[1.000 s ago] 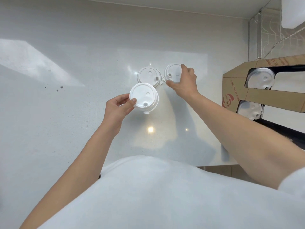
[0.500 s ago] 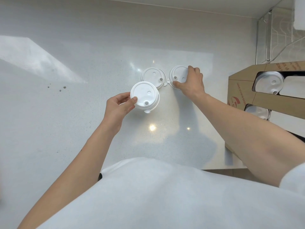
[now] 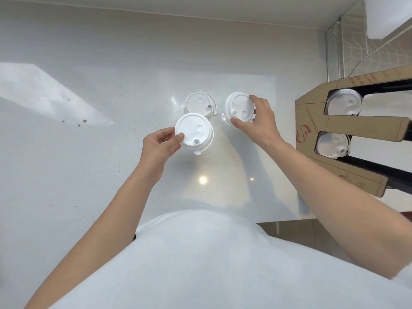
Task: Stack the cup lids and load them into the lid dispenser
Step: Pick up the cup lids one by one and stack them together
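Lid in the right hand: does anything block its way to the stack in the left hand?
Nothing visible does. The right hand holds its lid tilted beside the left hand's stack; only bare countertop shows between them.

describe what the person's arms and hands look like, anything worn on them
Both forearms are bare, and the left hand and right hand wear no gloves, rings or watch that show. A white sleeve edge covers the right upper arm, matching the white top.
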Available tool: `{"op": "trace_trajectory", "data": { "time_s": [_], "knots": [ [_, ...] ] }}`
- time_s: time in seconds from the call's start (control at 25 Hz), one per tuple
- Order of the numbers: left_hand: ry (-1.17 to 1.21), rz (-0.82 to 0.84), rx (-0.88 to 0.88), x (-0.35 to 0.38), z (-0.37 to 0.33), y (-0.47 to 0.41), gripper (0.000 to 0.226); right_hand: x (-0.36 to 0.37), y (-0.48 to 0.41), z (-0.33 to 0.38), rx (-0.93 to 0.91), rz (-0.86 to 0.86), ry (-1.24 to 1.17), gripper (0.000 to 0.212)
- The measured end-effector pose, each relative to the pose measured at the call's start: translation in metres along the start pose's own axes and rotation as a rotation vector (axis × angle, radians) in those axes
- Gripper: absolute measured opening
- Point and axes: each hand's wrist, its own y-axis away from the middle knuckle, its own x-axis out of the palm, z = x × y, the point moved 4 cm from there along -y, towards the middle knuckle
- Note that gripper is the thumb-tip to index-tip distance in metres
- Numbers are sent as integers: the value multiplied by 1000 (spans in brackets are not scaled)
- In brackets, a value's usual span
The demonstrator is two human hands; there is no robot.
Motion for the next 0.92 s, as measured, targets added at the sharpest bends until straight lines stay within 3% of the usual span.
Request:
{"op": "trace_trajectory", "data": {
  "time_s": [0.44,0.92],
  "knots": [
    [22,-18,53,-4,9,43,40,-9,88,42,-221,243,-181,68],
    [1,49,120,2,7,77,38,4,119,43,-275,312,-289,82]
  ]
}}
